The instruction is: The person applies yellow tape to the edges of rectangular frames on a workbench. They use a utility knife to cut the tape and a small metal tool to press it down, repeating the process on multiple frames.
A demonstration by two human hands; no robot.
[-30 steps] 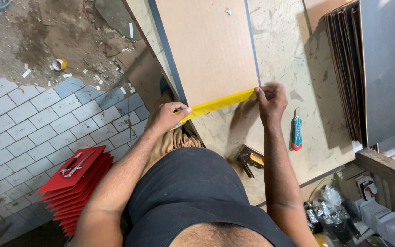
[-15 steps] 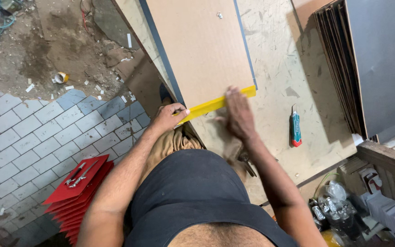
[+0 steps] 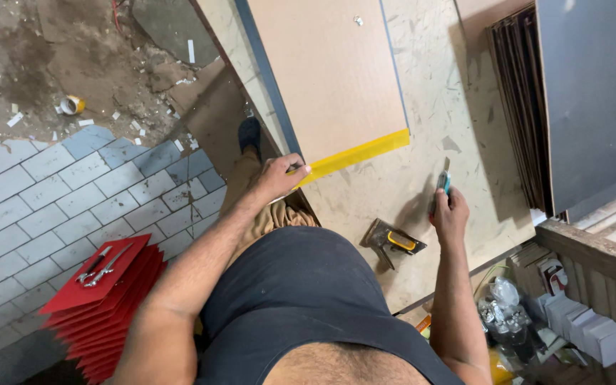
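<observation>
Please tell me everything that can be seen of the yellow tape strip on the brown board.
The yellow tape strip is a narrow, flat band that looks like adhesive tape. It runs along the near edge of the brown board, slanting upward to the right. It lies smooth and straight. Its left end is pinched by the left hand; its right end reaches the board's corner. The right hand does not touch it.

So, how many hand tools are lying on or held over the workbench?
2. A utility knife is held in the right hand; a yellow-and-metal tool lies on the workbench near the person. Others may be hidden.
</observation>
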